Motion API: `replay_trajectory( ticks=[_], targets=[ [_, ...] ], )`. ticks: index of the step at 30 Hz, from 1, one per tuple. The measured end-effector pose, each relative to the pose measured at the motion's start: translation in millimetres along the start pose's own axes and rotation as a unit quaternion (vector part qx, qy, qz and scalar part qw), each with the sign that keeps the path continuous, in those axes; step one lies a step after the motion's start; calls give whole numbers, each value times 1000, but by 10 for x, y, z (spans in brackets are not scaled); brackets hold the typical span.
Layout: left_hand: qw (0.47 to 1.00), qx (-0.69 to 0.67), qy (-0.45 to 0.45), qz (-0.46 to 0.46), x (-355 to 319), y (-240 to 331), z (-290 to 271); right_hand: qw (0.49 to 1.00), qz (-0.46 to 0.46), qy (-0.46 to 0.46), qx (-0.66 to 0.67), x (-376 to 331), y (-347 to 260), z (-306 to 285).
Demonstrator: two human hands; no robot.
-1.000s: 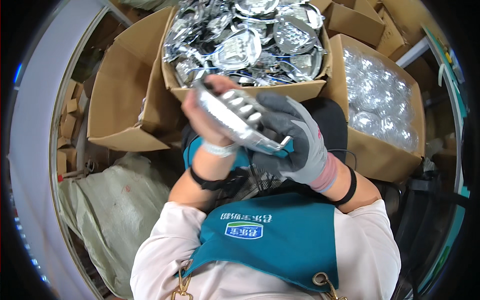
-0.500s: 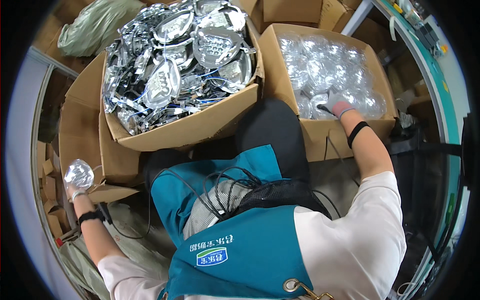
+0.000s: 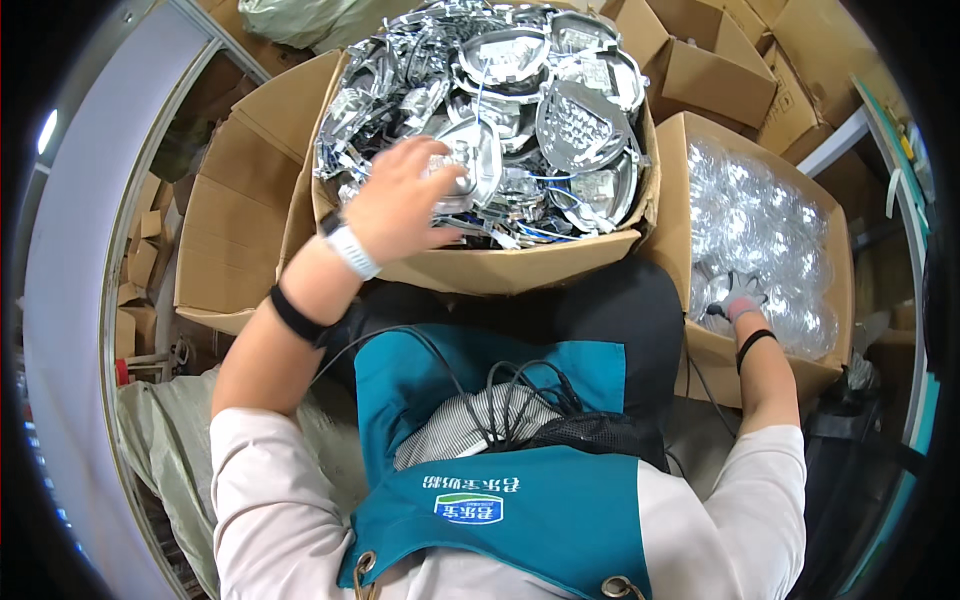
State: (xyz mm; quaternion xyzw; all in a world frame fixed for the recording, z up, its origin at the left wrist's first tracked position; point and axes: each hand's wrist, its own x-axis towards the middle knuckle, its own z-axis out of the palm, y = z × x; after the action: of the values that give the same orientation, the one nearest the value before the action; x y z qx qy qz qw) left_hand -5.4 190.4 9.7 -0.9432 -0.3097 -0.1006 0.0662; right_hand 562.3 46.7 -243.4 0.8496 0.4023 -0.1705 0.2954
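My left hand [image 3: 405,200] is bare and hangs over the front left of a carton [image 3: 500,272] heaped with silver lamp parts [image 3: 585,125]. Its fingers are spread, slightly blurred, and nothing shows in them. Right below it lies a rounded silver lamp part [image 3: 485,160]; whether they touch I cannot tell. On the right, my right hand [image 3: 742,298], in a grey and pink glove, reaches into a second carton [image 3: 672,195] of clear plastic domes [image 3: 765,220]. Its fingers are splayed over a dome near the carton's front left corner.
Left of the lamp parts stands a carton with raised flaps [image 3: 240,200]. More cardboard boxes [image 3: 710,70] are at the back. A pale sack [image 3: 170,430] lies at my lower left. Black cables [image 3: 520,385] loop over my lap, and a green-edged shelf [image 3: 905,180] runs along the right.
My left hand has come from the far left to above the silver lamp parts; the shiny rounded piece it held is gone from it. My right hand stays among the domes, fingers now splayed.
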Motion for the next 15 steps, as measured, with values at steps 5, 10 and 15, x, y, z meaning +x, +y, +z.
replay_trajectory(
  ticks=[5,10,15],
  targets=[
    [998,-30,51,30,226,74,275,1000,18,1,15,-41,-53,-41],
    [929,-153,320,-107,-16,-53,110,995,6,13,97,-134,154,-100],
    [497,-760,412,-74,-538,271,-435,931,-37,168,323,-1048,378,-790]
  ],
)
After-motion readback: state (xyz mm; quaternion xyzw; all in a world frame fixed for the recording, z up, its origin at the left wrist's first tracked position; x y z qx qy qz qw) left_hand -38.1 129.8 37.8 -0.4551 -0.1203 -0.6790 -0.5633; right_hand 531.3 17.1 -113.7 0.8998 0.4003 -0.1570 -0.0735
